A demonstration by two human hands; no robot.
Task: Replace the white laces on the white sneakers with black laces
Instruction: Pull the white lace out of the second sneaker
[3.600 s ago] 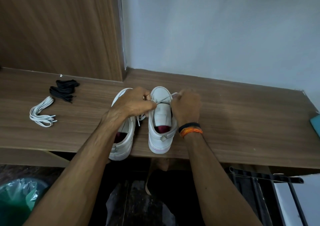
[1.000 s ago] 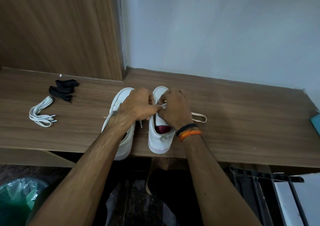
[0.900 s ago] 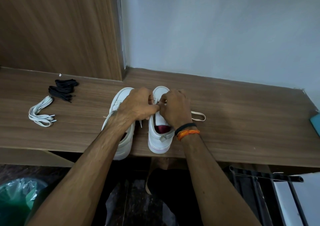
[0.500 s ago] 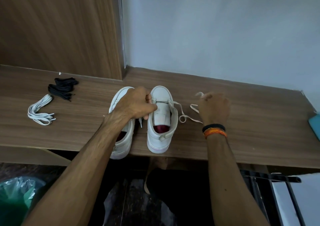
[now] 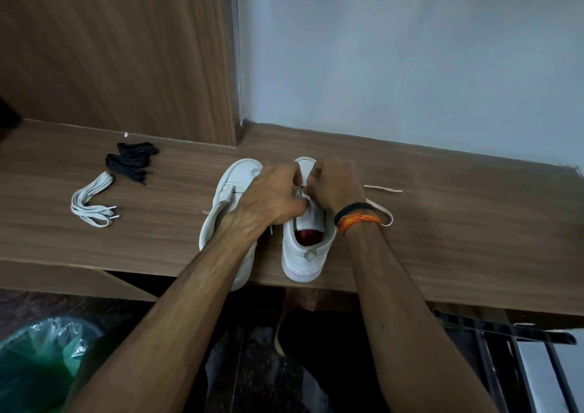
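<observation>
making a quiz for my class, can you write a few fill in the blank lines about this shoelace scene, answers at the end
1. Both hands work at the laces of the ____ sneaker of the pair.
2. The bundle of black laces lies just behind a bundle of ____ laces.
3. The orange wristband is on the ____ wrist.
4. A loose white lace trails onto the wooden shelf to the ____ of the sneakers.

Answers: right; white; right; right

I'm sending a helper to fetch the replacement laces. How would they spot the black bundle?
On the long wooden shelf, look left of the two white sneakers, near the wood panel. Two lace bundles lie there; the black laces sit nearer the panel, dark against the pale white bundle beside them.
</observation>
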